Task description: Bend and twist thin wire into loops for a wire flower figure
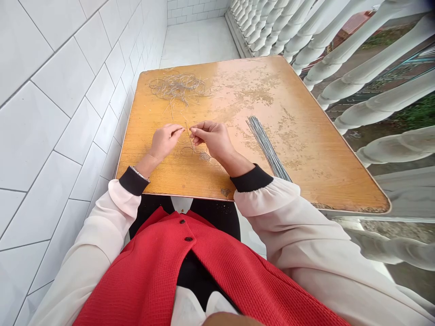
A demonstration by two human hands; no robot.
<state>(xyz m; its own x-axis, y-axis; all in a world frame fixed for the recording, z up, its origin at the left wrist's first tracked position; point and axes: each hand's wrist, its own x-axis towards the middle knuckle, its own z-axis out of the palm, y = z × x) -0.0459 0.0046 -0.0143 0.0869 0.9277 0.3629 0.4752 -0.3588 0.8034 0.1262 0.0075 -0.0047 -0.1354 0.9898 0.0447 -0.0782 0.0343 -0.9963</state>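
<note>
My left hand point(165, 143) is closed in a pinch over the table, its fingertips on a thin, wire-like strand point(190, 137). Facing it at a small gap, my right hand point(215, 141) also pinches the strand between thumb and forefinger. The strand runs down between the hands towards a loose loop lying on the tabletop; its exact ends are too fine to make out. Just below my right fingers lies a small clump of fine strands point(205, 156). Beyond my hands, a loose tangle of similar strands point(180, 87) spreads over the far left of the table.
A bundle of straight grey wires point(268, 147) lies slantwise on the table, right of my right hand. The worn wooden table point(326, 172) has peeling patches. A white tiled wall point(81, 95) stands close on the left, and a white balustrade point(340, 68) runs along the right.
</note>
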